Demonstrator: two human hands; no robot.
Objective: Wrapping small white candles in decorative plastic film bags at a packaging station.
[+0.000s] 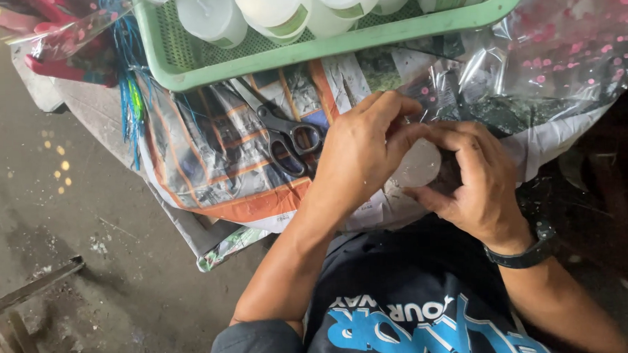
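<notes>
Both hands are bunched around one small white candle [417, 166], held low over the newspaper [214, 149] that covers the table. The left hand [359, 157] curls over it from above, fingers [396, 109] closed down on its top edge; the right hand [473, 184] cups it from the side and below, thumb pressed against its round face. So both sets of fingers are clenched on the candle, and it sits between the palms, just clear of the paper as far as I can see.

The risk I'd watch first is the grip itself. The candle looks smooth and waxy, and pinched between two hands like that it could squirt out and roll off the near edge to the floor [62, 230], which is gritty and would mark it.

The clear plastic sheet [535, 68] with pink dots lies crumpled right under the right hand and behind it. A careless tug could drag it sideways, and it may run under the green basket [203, 68], which is full of more white candles and sits at the table's far side.

The scissors [284, 132] lie just beside the left hand's knuckles, handles toward it and the blades pointing away. A sweep of that wrist could knock them, or the hand could catch on them.

Pressing too hard with the thumb could also dent or crack the wax.
</notes>
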